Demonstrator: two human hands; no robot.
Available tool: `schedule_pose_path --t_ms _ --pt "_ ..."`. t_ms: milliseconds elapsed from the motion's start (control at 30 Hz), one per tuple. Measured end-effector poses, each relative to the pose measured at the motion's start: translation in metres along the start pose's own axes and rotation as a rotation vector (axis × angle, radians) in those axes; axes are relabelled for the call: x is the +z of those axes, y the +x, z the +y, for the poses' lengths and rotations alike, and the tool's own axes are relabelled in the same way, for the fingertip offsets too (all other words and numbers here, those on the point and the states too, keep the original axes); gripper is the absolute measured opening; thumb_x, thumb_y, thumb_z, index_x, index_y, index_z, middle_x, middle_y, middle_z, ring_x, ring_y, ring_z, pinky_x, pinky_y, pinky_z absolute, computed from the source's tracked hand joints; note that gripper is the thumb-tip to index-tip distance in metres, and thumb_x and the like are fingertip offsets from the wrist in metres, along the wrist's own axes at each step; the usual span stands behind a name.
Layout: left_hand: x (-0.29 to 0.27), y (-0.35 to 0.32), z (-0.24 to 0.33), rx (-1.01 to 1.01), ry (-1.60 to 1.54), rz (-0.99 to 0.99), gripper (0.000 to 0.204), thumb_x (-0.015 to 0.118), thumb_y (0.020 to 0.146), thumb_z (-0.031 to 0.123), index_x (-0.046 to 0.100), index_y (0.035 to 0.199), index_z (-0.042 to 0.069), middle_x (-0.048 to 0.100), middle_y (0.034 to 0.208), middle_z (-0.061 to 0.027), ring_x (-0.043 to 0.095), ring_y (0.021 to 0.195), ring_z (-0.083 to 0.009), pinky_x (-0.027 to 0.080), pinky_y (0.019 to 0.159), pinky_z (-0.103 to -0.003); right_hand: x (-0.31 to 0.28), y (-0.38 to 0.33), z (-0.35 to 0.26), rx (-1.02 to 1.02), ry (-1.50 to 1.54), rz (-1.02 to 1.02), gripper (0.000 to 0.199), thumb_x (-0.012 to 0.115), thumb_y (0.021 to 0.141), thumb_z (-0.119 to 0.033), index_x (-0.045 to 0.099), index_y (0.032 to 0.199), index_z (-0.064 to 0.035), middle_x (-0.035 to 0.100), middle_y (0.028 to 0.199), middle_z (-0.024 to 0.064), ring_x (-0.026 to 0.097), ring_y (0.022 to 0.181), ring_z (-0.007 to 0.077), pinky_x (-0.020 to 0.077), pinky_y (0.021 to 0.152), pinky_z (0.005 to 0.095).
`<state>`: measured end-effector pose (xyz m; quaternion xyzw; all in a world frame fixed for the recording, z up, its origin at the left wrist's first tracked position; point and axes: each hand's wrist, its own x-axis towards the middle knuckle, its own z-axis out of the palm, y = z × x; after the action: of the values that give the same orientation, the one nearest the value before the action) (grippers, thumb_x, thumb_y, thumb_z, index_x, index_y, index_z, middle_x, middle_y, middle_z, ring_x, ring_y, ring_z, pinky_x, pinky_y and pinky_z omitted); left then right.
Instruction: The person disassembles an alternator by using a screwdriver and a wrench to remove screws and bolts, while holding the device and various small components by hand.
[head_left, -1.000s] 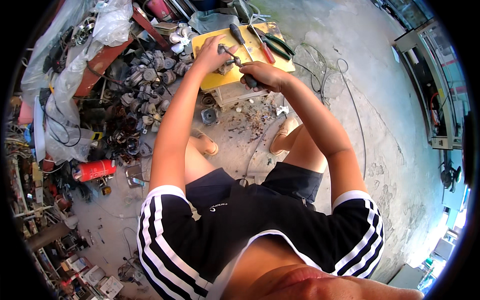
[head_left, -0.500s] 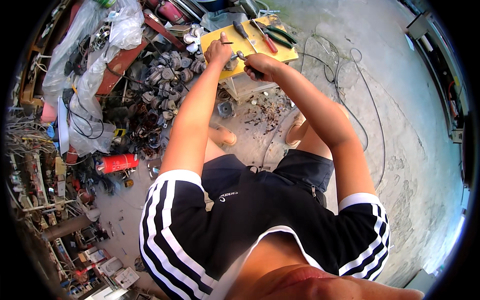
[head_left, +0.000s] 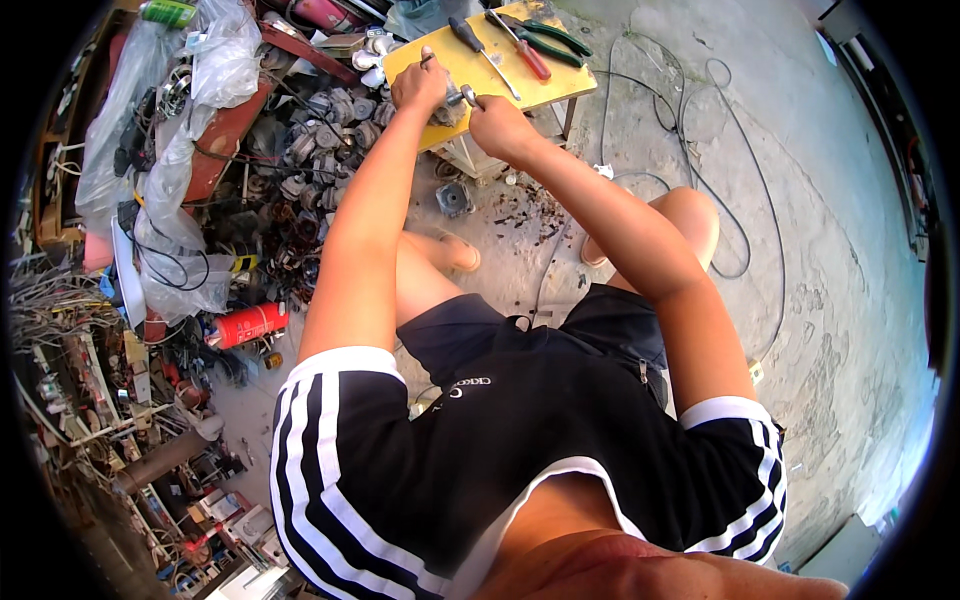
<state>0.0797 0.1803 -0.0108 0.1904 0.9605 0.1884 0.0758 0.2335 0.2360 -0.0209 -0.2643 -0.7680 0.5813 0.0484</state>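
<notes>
From the head view, my left hand (head_left: 420,87) is curled over the far-left side of the grey metal part (head_left: 450,110), grasping it, though I can't tell how its hidden fingers sit. The part rests on the yellow table (head_left: 550,90), at the edge nearest me. My right hand (head_left: 502,130) is clenched around the handle of a wrench (head_left: 469,94); the fist covers the handle, and only the round metal head shows, right up against the part. I take the step in hand to be turning that wrench. To do it well, I'd seat the head squarely before loading it, press the part down hard with the left so it can't twist off the edge, and pull smoothly from the forearm, keeping my left fingers clear in case it slips. The dark screwdriver (head_left: 466,36) lies with its tip near my right knuckles, so I'd mind that on the swing. The red screwdriver (head_left: 534,64) and the green pliers (head_left: 552,40) lie farther right, well out of the way.
</notes>
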Motion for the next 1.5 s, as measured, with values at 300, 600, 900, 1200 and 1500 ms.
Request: schedule_pose_path --t_ms 300,600,900,1200,1500 --pt "0.004 0.01 -0.015 0.067 -0.034 0.061 0.066 0.019 0.095 0.051 0.075 0.092 0.016 0.067 0.103 -0.0205 0.059 0.105 -0.0403 0.042 0.096 -0.043 0.031 -0.028 0.031 -0.298 -0.019 0.219 0.04 0.045 0.093 -0.013 0.043 0.132 -0.0037 0.061 0.097 0.0317 0.059 0.089 0.0467 0.0467 0.078 0.0524" --pt "-0.001 -0.006 -0.003 0.07 -0.031 -0.018 0.066 0.017 0.096 0.055 0.074 0.099 0.02 0.065 0.108 -0.0216 0.057 0.108 -0.0408 0.042 0.096 -0.045 0.082 0.023 0.102 -0.392 0.089 0.293 0.05 0.047 0.095 -0.015 0.031 0.142 -0.0186 0.058 0.113 0.0232 0.055 0.1 0.0453 0.0458 0.084 0.0487" --pt "0.009 0.007 -0.018 0.065 0.016 0.038 0.068 0.016 0.095 0.055 0.076 0.092 0.022 0.067 0.104 -0.0193 0.058 0.106 -0.0403 0.043 0.095 -0.044 -0.014 -0.039 0.002 0.195 0.818 -0.366 0.034 0.049 0.097 -0.023 0.046 0.118 0.0034 0.064 0.077 0.01 0.063 0.056 0.0149 0.0535 0.052 0.0261" --pt "0.014 0.013 -0.017 0.067 0.05 0.035 0.07 0.016 0.096 0.053 0.074 0.094 0.015 0.066 0.104 -0.0216 0.059 0.105 -0.0403 0.044 0.094 -0.045 -0.015 -0.047 -0.028 0.286 0.864 -0.476 0.023 0.05 0.097 -0.025 0.06 0.098 -0.005 0.06 0.067 0.0004 0.052 0.049 0.0065 0.044 0.043 0.0186" --pt "0.013 0.003 -0.01 0.149 0.015 0.025 0.067 0.015 0.096 0.054 0.075 0.092 0.025 0.066 0.106 -0.0182 0.057 0.106 -0.04 0.042 0.096 -0.044 0.054 -0.021 0.089 -0.167 -0.244 0.066 0.039 0.049 0.093 -0.025 0.034 0.124 -0.006 0.063 0.088 0.0247 0.061 0.08 0.045 0.0475 0.068 0.0543"
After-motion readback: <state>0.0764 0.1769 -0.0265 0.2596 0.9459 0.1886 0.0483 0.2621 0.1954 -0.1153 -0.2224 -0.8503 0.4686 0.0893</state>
